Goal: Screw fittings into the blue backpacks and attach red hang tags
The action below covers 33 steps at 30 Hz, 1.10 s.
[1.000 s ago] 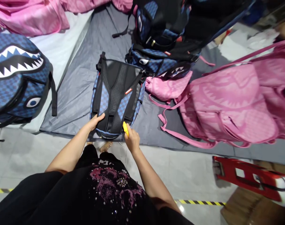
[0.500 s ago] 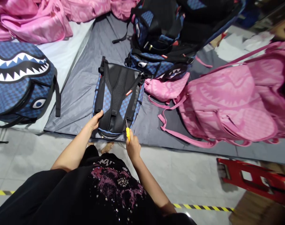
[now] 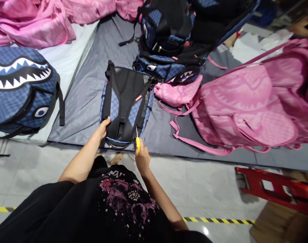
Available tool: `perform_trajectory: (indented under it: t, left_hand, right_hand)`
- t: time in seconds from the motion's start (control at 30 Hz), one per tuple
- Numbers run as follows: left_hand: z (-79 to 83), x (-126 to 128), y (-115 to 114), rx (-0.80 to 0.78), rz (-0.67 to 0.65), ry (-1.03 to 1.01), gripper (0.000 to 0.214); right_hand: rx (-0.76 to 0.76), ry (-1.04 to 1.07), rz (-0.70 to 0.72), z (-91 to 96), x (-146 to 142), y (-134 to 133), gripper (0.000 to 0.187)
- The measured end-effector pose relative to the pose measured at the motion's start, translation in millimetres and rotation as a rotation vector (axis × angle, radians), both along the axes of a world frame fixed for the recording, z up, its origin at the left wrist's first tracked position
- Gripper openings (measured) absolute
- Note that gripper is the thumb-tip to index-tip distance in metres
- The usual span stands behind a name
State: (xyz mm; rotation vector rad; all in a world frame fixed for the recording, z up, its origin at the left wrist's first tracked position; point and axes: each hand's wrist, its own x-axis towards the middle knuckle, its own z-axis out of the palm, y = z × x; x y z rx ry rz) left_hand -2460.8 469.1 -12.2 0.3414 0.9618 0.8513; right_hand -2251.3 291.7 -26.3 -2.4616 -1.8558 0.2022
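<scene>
1. Landmark: the black-and-blue backpack [image 3: 126, 98], lying on its front on the bench [image 3: 75, 111], straps and padded back facing up, carry loop pointing toward the wearer at the near edge.
2. Nearest: wearer's black top [image 3: 128, 199], showing a purple print and scattered stones, filling the ground below the backpack.
3. Floor, nearer than the backpack and off to its right: striped tape [image 3: 220, 220] running across the tiles; a brown box [image 3: 273, 222] sitting by a red stool-like piece [image 3: 255, 177].
4. Right hand [image 3: 143, 157]: closing around a yellow-handled tool [image 3: 138, 143] just off the backpack's near right corner. Thin metal tip is pointing away, over the lower end of the right strap; cannot tell whether it is touching.
5. Left hand [image 3: 102, 130]: grasping the backpack's near left edge, thumb lying on top, fingers mostly hidden.
6. Left of the backpack, well apart: a shark-mouth backpack [image 3: 22, 98] lying face up.
7. Right of the backpack: a large pink backpack [image 3: 237, 101] resting, straps trailing toward the landmark; a small pink bag [image 3: 178, 92] sitting between the two.
8. Beyond the backpack: blue-checked bags [image 3: 166, 67] piling up to its right; pink bags [image 3: 37, 27] heaping to its far left.
</scene>
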Motion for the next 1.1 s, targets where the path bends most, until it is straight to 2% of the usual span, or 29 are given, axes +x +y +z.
perform_trajectory:
  t: [0.17, 0.33, 0.47, 0.6, 0.9, 1.0, 1.1]
  left_hand:
    - [5.4, 3, -1, 0.030, 0.016, 0.033, 0.055]
    - [9.2, 1, 3, 0.082, -0.047, 0.152, 0.064]
    - [13.7, 8, -4, 0.144, -0.106, 0.389, 0.064]
    - [25.3, 19, -23, 0.221, -0.152, 0.688, 0.059]
    - [55.5, 39, -46, 0.258, -0.297, 1.180, 0.080]
    - [55.8, 41, -53, 0.470, -0.417, 1.421, 0.074]
    - [46.4, 34, -49, 0.719, -0.549, 1.455, 0.076]
  right_hand:
    - [-0.057, 0.089, -0.078, 3.2, -6, -10, 0.051]
    - [-0.092, 0.178, -0.094, 8.4, -5, -17, 0.052]
    - [-0.083, 0.215, -0.113, 8.5, -4, -14, 0.053]
    - [-0.060, 0.245, -0.131, 5.3, 0, -7, 0.054]
    - [0.015, 0.327, -0.077, -5.4, 8, -11, 0.062]
    - [0.063, 0.381, -0.075, -7.0, 12, -12, 0.065]
    - [0.093, 0.409, -0.057, -8.9, 17, -10, 0.067]
